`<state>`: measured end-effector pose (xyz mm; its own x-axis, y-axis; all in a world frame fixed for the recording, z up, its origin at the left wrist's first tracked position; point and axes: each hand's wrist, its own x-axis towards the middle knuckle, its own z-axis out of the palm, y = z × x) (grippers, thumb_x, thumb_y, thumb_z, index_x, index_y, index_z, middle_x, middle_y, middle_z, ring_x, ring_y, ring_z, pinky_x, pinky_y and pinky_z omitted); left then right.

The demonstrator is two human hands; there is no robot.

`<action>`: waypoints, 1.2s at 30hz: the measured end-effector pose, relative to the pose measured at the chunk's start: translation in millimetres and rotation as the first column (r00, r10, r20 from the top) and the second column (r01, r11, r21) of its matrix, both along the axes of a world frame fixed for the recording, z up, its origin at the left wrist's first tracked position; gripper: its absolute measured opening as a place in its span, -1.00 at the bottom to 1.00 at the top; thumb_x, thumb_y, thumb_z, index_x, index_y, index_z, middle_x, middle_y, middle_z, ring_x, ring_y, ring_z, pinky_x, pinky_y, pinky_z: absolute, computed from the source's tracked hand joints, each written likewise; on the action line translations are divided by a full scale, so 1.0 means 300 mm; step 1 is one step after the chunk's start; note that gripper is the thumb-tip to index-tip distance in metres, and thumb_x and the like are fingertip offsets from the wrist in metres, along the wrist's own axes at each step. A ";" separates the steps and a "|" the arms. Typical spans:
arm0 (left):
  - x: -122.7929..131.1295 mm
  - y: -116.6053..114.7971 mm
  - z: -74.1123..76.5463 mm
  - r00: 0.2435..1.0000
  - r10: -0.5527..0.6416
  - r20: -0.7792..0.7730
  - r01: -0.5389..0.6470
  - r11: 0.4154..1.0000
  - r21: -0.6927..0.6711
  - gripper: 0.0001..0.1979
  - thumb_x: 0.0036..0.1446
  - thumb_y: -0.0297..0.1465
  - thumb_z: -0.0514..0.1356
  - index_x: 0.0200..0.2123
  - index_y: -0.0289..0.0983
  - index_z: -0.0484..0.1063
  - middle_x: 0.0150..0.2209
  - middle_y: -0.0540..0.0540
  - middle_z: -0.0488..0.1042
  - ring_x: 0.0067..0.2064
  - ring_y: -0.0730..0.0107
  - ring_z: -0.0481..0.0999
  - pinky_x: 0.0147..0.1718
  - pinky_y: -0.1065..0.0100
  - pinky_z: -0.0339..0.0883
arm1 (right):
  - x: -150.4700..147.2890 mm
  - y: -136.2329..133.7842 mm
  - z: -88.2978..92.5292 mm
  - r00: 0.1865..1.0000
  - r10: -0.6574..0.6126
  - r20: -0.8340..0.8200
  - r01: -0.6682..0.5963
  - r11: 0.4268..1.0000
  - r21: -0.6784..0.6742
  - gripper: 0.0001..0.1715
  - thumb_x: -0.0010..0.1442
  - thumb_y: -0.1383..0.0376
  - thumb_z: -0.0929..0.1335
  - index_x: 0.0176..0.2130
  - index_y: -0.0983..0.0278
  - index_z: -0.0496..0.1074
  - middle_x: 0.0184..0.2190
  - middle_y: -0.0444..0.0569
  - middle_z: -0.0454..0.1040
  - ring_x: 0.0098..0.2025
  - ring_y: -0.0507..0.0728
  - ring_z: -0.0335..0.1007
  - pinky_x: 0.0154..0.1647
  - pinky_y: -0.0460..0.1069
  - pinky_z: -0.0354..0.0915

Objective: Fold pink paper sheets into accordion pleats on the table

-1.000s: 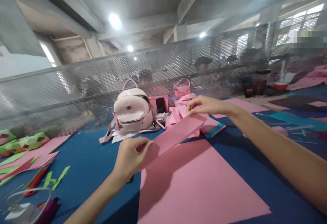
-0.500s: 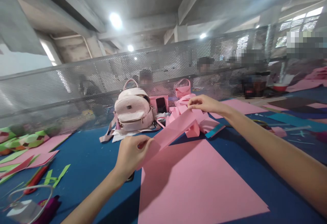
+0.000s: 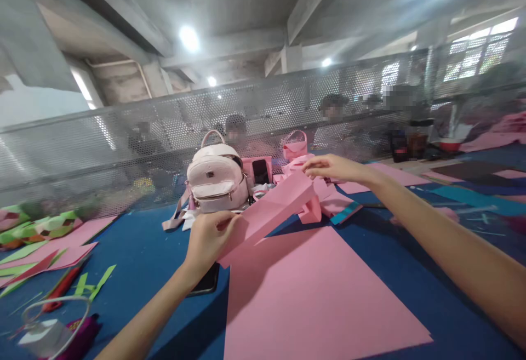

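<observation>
A long pink paper strip (image 3: 273, 209) is stretched in the air between my two hands. My left hand (image 3: 210, 238) pinches its near end, fingers closed on the paper. My right hand (image 3: 331, 167) pinches the far end, arm reaching out over the table. Below the strip a large pink paper sheet (image 3: 316, 294) lies flat on the blue table (image 3: 139, 261). A dark phone (image 3: 204, 281) lies on the table under my left wrist, partly hidden.
A pale pink backpack (image 3: 216, 180) stands at the back, beside a heap of folded pink paper pieces (image 3: 324, 202). Green and pink scraps (image 3: 49, 250) lie at left. A perforated metal screen (image 3: 123, 141) bounds the table; people sit behind it.
Both hands have lifted the pink strip a little higher and farther from the sheet, and the strip now bends along a fold. The phone under my left wrist shows more.
</observation>
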<state>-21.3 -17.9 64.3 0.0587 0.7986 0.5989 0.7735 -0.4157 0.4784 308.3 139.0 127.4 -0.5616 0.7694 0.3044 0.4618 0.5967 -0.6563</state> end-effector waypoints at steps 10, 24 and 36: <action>-0.041 0.061 -0.020 0.997 -0.041 0.060 0.051 0.982 -0.183 -0.66 0.14 -0.21 0.14 -0.46 -0.31 0.59 -0.44 -0.09 0.61 -0.35 0.19 0.56 -0.42 0.39 0.24 | -0.058 -0.039 -0.005 0.999 0.018 -0.039 -0.021 0.998 -0.058 -0.65 0.00 0.07 0.47 -0.32 0.27 0.48 -0.40 -0.06 0.45 -0.33 0.10 0.36 -0.43 -0.06 0.19; -0.009 0.042 -0.023 0.899 -0.277 0.339 0.421 0.757 -0.500 -0.72 0.04 -0.25 0.34 -0.19 -0.26 0.61 -0.22 -0.06 0.63 -0.21 0.22 0.57 -0.27 0.39 0.37 | -0.138 -0.094 -0.010 0.927 0.176 -0.332 -0.185 0.983 0.003 -0.51 0.00 0.18 0.51 -0.07 0.23 0.44 -0.22 -0.07 0.46 -0.14 0.10 0.40 -0.07 0.03 0.36; 0.020 0.016 -0.006 0.745 -0.280 0.606 0.618 0.632 -0.468 -0.46 0.11 -0.12 0.32 0.12 -0.19 0.42 0.05 -0.15 0.54 0.06 0.01 0.53 -0.06 0.23 0.44 | -0.158 -0.174 0.013 0.846 0.289 -0.448 -0.339 0.940 -0.034 -0.48 0.10 0.21 0.51 -0.01 0.20 0.31 -0.37 -0.19 0.41 -0.28 0.03 0.37 -0.22 -0.04 0.31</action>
